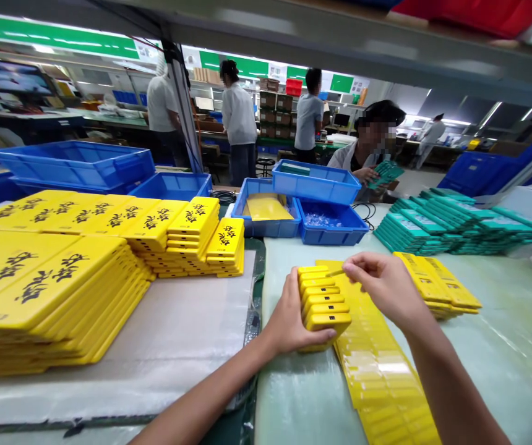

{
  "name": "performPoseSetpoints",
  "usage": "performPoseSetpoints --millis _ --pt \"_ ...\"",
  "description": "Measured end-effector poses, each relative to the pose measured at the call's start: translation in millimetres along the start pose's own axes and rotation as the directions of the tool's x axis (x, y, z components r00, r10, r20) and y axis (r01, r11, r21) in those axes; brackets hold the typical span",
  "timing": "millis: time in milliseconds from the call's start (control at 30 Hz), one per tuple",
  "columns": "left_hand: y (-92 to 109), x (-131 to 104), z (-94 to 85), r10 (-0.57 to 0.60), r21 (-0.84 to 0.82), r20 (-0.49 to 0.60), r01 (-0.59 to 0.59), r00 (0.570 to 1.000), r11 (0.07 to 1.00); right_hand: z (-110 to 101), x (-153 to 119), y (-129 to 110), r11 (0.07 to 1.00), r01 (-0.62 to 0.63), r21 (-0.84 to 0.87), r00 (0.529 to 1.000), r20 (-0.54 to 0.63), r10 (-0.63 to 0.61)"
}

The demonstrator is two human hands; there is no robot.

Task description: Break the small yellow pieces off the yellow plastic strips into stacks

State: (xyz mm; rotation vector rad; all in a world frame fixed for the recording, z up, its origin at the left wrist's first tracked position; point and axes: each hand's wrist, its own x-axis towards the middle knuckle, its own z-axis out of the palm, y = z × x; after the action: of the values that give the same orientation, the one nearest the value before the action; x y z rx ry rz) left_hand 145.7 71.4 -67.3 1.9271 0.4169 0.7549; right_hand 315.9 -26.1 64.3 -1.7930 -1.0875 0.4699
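My left hand (289,318) is wrapped round a row of several yellow flat cases (326,321) with small dark port openings in their ends, like power banks. The cases are held tight against each other above the table. At the far end of the row, my right hand (381,284) pinches a thin yellow strip (336,272) between thumb and forefinger. The strip's near end touches or overlaps the cases; I cannot tell which. Beneath both hands lies a long yellow sheet of stickers (377,371), glossy and marked off in strips.
Large stacks of yellow printed cases (62,272) fill the left side. More yellow cases (437,284) and teal cases (433,222) lie at right. Blue bins (333,225) stand at the back. A co-worker (363,148) across the table holds teal pieces. An overhead shelf (340,40) crosses the top.
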Motion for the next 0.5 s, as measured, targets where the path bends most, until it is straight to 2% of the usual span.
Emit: performPoseSetpoints --millis 100,200,500 --pt "0 0 0.2 0.003 -0.012 -0.005 -0.003 1.0 1.0 13 -8 -6 0.996 -0.073 0.049 0.995 0.073 0.07" --pt "0 0 0.3 0.002 -0.02 -0.002 -0.002 1.0 1.0 21 -8 -7 0.995 -0.075 0.066 0.995 0.075 0.07" --pt "-3 -1 1.0 -0.012 0.022 0.006 0.012 1.0 1.0 24 3 -8 0.996 -0.074 0.05 0.986 0.156 0.065"
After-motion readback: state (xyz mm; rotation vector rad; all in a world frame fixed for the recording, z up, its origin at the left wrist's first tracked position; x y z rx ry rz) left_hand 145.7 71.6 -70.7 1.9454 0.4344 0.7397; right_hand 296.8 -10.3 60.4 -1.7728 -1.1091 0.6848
